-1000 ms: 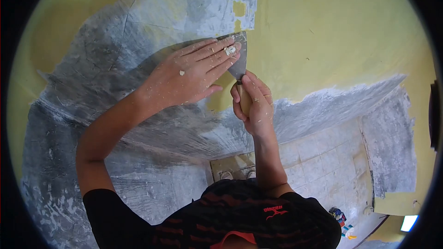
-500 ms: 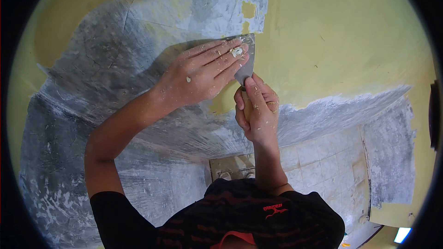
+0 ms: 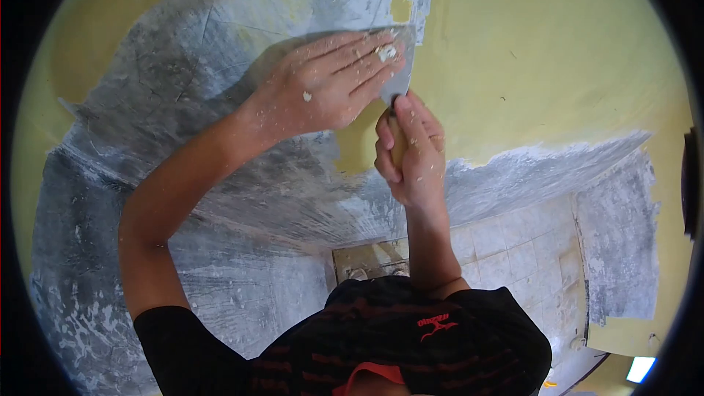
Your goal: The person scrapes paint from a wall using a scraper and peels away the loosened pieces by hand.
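My right hand (image 3: 414, 150) is wrapped round the wooden handle (image 3: 397, 139) of a paint scraper, thumb along its top. The scraper's wide metal blade (image 3: 402, 77) lies against the wall, its far edge at the border of yellow paint and bared grey plaster. Flat across the blade rests my left hand (image 3: 330, 84), fingers stretched out together and pressing on the metal, partly hiding it. Flakes of paint cling to both hands, with a bigger pale chip (image 3: 386, 52) on the left fingers.
Yellow paint (image 3: 543, 66) covers the wall to the right; scraped grey plaster (image 3: 176, 66) spreads to the left. Small yellow patches (image 3: 400, 9) remain above the blade. Below lies a tiled floor (image 3: 506, 264), and a dark object (image 3: 689, 183) sits at the right edge.
Both hands have moved up the wall with the scraper, and slightly right. The blade now covers the lowest of the small yellow patches.
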The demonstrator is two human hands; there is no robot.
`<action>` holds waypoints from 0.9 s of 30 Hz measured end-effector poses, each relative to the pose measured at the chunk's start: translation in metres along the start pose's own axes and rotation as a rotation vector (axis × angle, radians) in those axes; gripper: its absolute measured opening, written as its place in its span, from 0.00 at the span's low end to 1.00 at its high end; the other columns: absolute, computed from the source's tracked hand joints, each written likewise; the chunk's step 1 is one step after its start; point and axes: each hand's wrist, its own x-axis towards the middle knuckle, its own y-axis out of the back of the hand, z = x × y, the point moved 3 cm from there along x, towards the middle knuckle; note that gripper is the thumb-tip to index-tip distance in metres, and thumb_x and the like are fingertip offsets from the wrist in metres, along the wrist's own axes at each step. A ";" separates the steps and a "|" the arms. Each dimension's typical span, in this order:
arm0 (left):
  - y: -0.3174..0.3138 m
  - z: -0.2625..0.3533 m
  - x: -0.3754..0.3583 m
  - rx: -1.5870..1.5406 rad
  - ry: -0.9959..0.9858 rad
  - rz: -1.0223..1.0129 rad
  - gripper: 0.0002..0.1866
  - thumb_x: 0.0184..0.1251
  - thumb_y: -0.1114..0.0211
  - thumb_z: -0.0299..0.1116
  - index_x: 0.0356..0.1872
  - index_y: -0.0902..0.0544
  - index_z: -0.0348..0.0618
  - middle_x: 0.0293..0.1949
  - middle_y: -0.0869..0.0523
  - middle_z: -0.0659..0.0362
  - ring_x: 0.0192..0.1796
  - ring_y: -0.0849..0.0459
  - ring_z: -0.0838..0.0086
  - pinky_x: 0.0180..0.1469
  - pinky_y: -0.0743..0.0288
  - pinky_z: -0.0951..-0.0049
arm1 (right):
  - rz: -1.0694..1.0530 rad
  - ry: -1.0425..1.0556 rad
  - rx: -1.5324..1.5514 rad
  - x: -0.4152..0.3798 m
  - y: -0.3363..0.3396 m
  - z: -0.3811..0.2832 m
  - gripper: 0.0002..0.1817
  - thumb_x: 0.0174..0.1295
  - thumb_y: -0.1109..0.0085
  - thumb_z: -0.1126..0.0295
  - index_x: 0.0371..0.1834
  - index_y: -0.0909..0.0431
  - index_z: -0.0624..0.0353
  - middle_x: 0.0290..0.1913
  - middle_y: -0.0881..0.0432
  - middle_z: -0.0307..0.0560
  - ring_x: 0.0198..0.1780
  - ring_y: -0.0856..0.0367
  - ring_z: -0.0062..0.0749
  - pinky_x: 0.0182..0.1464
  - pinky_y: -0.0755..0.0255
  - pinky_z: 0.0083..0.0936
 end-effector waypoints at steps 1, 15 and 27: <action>-0.003 0.005 -0.004 -0.019 -0.014 -0.009 0.22 0.69 0.27 0.32 0.63 0.09 0.39 0.64 0.07 0.55 0.71 0.11 0.65 0.73 0.17 0.63 | 0.006 0.004 -0.004 -0.004 0.004 0.002 0.21 0.90 0.48 0.60 0.73 0.19 0.61 0.27 0.27 0.36 0.15 0.42 0.12 0.14 0.49 0.13; 0.009 0.022 -0.007 0.056 -0.060 -0.182 0.21 0.66 0.29 0.25 0.61 0.09 0.37 0.64 0.08 0.52 0.70 0.10 0.63 0.70 0.14 0.66 | -0.027 -0.119 -0.032 -0.010 0.013 0.004 0.21 0.88 0.46 0.61 0.74 0.19 0.60 0.24 0.28 0.36 0.16 0.43 0.12 0.14 0.47 0.15; 0.011 0.008 -0.007 0.023 -0.077 -0.138 0.22 0.68 0.29 0.25 0.63 0.09 0.39 0.65 0.08 0.55 0.69 0.10 0.65 0.68 0.12 0.66 | 0.003 -0.060 -0.009 -0.007 -0.002 0.012 0.22 0.90 0.50 0.60 0.75 0.21 0.62 0.25 0.27 0.38 0.13 0.44 0.14 0.12 0.49 0.15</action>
